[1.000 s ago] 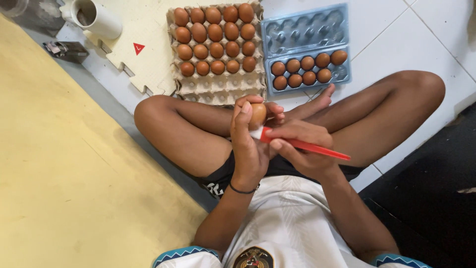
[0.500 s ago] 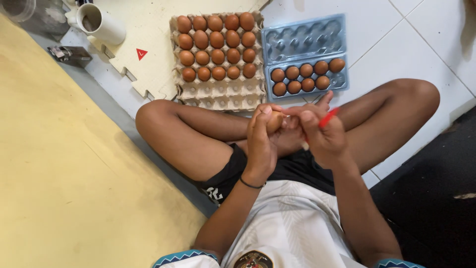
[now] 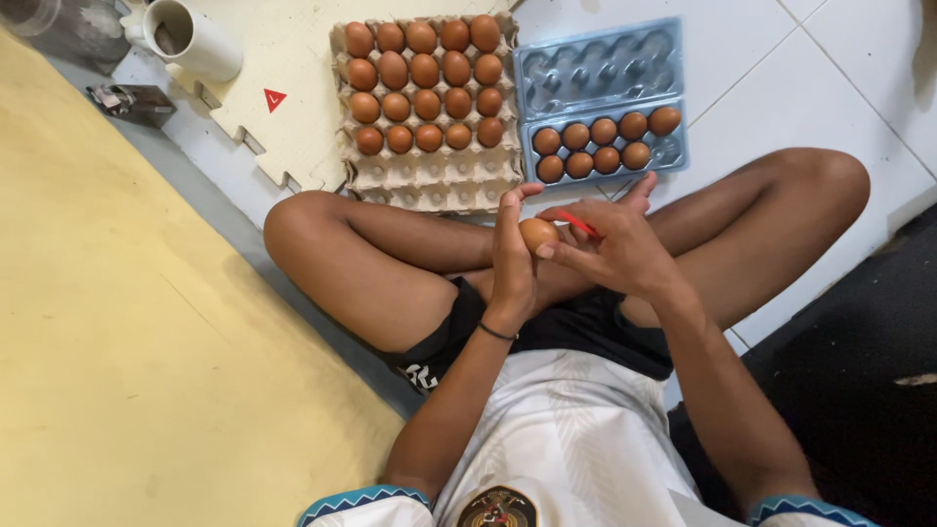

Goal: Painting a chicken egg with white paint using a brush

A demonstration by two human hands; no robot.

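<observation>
Pinched upright in the left hand [image 3: 509,256], a brown egg [image 3: 538,234] sits between thumb and fingertips, held just above the person's crossed legs. Closed around a thin red pen [image 3: 578,223], the right hand [image 3: 613,252] brings its tip against the egg's far side, so both hands are closed on something and meet at the shell.

From the head camera, the egg is the landmark. Just beyond it lies a grey cardboard egg tray [image 3: 434,176], its far rows filled with brown eggs and its nearest rows empty. Beyond the egg and to the right lies a clear blue plastic carton [image 3: 597,73], opened flat, with loose eggs in the half nearer the egg. Far to the left of the egg stands a white mug [image 3: 190,37] on a pale foam puzzle mat [image 3: 283,59].

The likely trouble is pressure: too hard a squeeze or too firm a push with the pen tip could crack the shell. A slack pinch could let the egg slip onto the legs or roll to the hard floor.

Under everything is white tile [image 3: 839,88]; a yellow floor surface [image 3: 127,371] spreads left of the egg, and a dark mat [image 3: 859,390] lies to its right.
</observation>
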